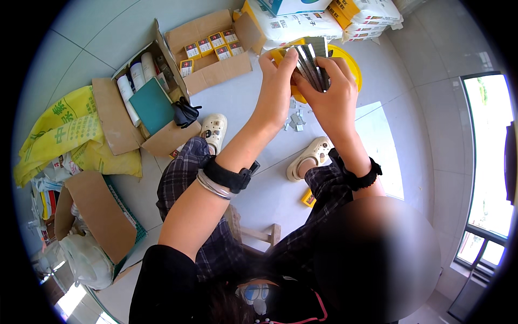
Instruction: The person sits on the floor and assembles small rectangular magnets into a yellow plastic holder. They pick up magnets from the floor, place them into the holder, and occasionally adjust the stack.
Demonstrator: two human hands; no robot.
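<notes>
In front of me at the top, both hands are raised around a bundle of ridged silver strips that look like staple strips. My left hand grips the bundle's left side, thumb pressed along it. A yellow box shows partly behind those fingers. My right hand closes on the right side, its fingers bent over the strips. Behind the hands is a round yellow tub, partly hidden. Loose grey pieces lie on the floor below the hands.
An open carton holds several small yellow boxes. Left of it, another carton contains rolls and a teal box. Packed white bags stand at the back. A yellow box lies by my right foot. A yellow sack lies far left.
</notes>
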